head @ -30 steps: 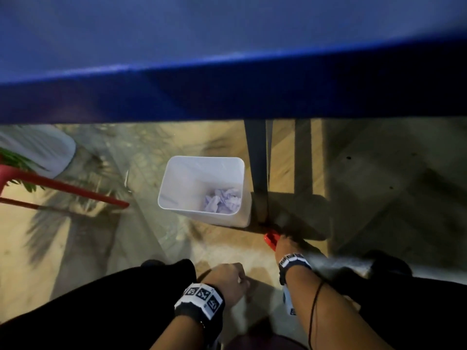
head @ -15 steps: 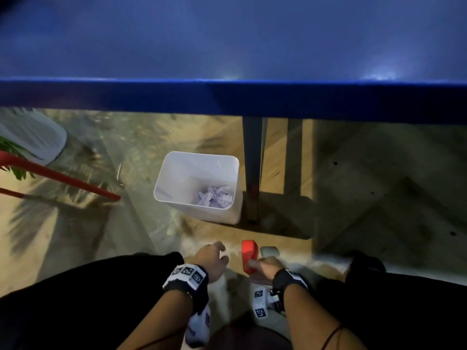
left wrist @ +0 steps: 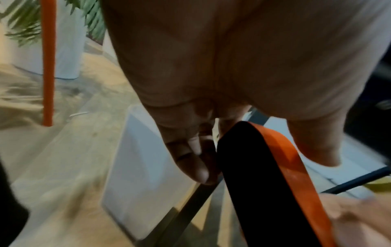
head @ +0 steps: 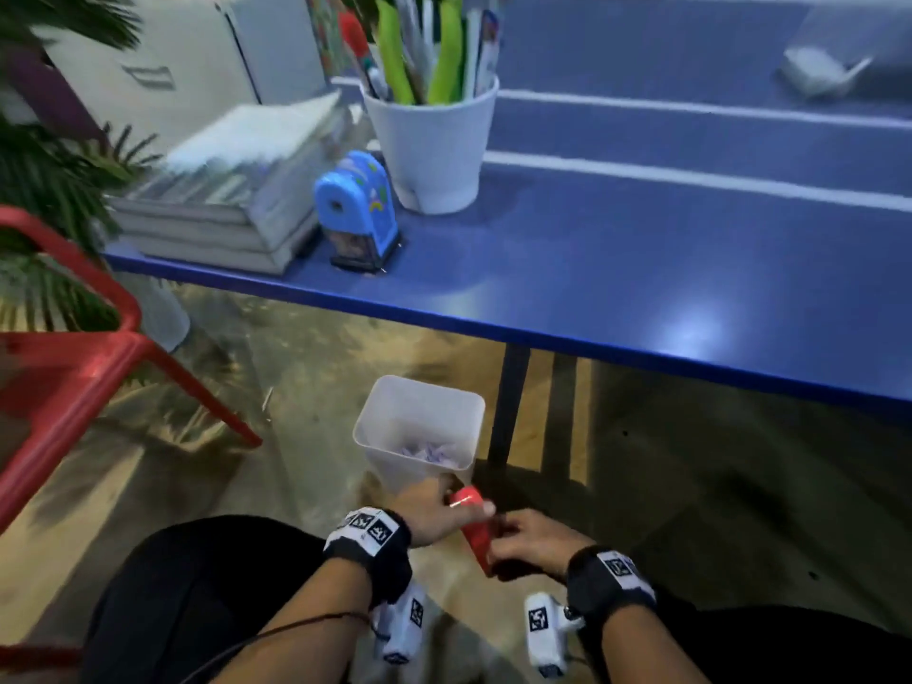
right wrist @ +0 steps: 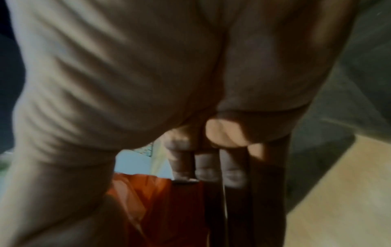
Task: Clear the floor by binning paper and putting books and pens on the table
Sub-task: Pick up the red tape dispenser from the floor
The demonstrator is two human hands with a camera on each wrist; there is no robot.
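both hands, left hand (head: 428, 510) and right hand (head: 530, 543), grip a red book (head: 476, 530) just beside the white bin (head: 419, 427), below the blue worktop (head: 617, 269).

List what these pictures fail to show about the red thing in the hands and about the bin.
- Red object: book or case, unclear; head view blurred, both hands cover its ends.
- Right hand grip: right wrist view dark, palm fills the frame.
- Left hand fingertips: hidden behind the object in the left wrist view.
- White bin: crumpled paper count too small to tell; base hidden by the left hand.
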